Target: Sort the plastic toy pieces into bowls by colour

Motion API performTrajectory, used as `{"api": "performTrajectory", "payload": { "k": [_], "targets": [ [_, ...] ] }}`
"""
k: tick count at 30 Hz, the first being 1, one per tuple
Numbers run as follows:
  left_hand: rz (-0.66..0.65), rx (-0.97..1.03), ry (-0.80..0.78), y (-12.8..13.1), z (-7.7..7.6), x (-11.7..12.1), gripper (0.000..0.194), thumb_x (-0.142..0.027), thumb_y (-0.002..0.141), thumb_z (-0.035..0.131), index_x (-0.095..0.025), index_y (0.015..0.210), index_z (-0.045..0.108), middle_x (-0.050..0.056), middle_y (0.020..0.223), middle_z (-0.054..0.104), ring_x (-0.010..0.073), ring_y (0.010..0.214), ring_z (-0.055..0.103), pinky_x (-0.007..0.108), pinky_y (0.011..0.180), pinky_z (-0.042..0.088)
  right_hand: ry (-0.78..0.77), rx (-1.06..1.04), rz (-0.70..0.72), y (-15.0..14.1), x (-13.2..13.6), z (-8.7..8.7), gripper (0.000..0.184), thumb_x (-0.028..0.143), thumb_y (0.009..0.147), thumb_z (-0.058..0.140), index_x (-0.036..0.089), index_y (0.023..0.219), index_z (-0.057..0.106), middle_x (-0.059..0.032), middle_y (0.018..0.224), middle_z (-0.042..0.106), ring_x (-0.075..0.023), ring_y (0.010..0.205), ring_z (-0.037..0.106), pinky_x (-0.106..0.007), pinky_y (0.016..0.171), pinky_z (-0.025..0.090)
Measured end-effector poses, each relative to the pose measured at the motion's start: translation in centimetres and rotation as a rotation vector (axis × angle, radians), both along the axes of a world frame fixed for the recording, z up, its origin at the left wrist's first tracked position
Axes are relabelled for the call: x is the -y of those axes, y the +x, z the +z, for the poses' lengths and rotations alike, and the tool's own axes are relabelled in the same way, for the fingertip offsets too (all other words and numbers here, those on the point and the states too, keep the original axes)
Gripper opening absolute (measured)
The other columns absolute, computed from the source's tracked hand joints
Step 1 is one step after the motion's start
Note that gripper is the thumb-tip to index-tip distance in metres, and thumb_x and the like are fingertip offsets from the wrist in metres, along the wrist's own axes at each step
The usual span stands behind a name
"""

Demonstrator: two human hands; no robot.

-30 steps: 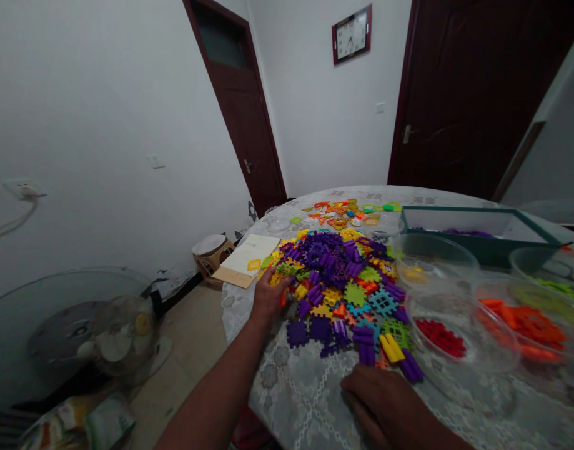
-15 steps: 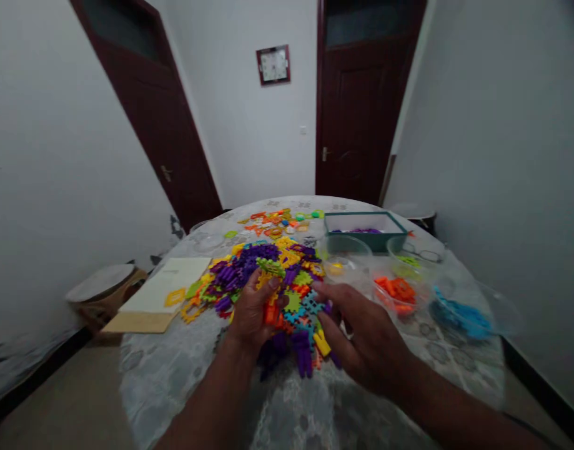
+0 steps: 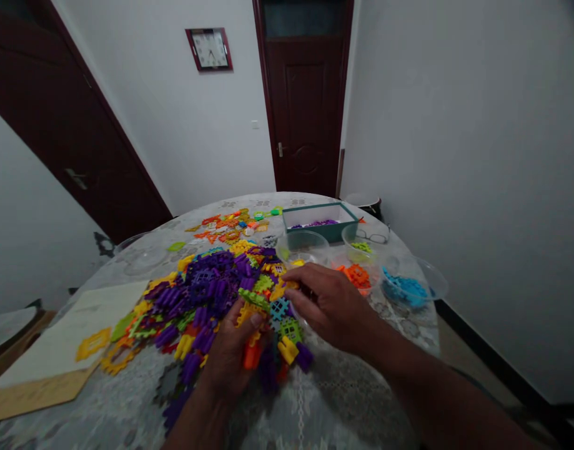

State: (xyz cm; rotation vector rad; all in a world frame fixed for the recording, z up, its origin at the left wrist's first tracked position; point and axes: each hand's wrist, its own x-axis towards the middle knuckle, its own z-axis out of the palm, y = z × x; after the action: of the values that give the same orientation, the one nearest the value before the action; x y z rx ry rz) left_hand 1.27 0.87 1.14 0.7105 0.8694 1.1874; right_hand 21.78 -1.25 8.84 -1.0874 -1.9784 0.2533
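Left hand (image 3: 225,359) curls round mixed pieces (image 3: 252,354) — grip likely keeps several together; right hand (image 3: 340,306) pinches yellow piece (image 3: 292,285).

dim rm, soft flat light, faint tbl shadows, slight hand blur, wide-lens edge warp

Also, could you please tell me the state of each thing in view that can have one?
Green rectangular box: open, purple plastic pieces inside.
Clear round plastic bowl, far right: uncovered, blue plastic pieces inside.
Dark red wooden doors: both shut.
Left hand: closed on green, yellow and orange plastic pieces.
Right hand: fingers pinched on a yellow plastic piece.
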Motion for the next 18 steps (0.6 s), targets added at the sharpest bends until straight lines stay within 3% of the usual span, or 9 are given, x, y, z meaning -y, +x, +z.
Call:
{"api": "performTrajectory", "payload": {
  "k": [5,11,18],
  "targets": [
    [0.082,0.022,0.004,-0.5,0.0,-0.9,0.058,-0.023,0.061,0.093,-0.022,0.11,0.063,0.0,0.091,0.068,0.0117,0.068,0.064,0.02,0.051,0.054,-0.17,0.052,-0.1,6.4,-1.2,1.3,0.026,0.031,0.1,0.056,0.023,0.119,0.072,-0.006,0.11,0.076,-0.019,0.095,0.07,-0.034,0.088,0.055],
    [0.109,-0.021,-0.029,-0.5,-0.8,-1.2,0.057,-0.024,0.066,0.091,-0.023,0.115,0.062,0.0,0.091,0.068,0.0129,0.071,0.066,0.016,0.046,0.05,-0.329,0.051,-0.362,14.5,-3.0,-0.3,0.036,0.035,0.097,0.054,0.017,0.123,0.07,-0.0052,0.088,0.074,-0.0166,0.07,0.067,-0.029,0.067,0.053],
    [0.105,-0.133,-0.089,-0.3,-1.1,-1.2,0.053,-0.03,0.07,0.09,-0.025,0.117,0.066,0.004,0.104,0.072,0.0175,0.083,0.071,0.023,0.057,0.059,-0.408,0.169,-0.43,17.2,-3.8,-2.1,0.031,0.03,0.095,0.052,0.017,0.115,0.072,-0.0055,0.091,0.075,-0.0149,0.07,0.068,-0.026,0.067,0.051]
  ]
}}
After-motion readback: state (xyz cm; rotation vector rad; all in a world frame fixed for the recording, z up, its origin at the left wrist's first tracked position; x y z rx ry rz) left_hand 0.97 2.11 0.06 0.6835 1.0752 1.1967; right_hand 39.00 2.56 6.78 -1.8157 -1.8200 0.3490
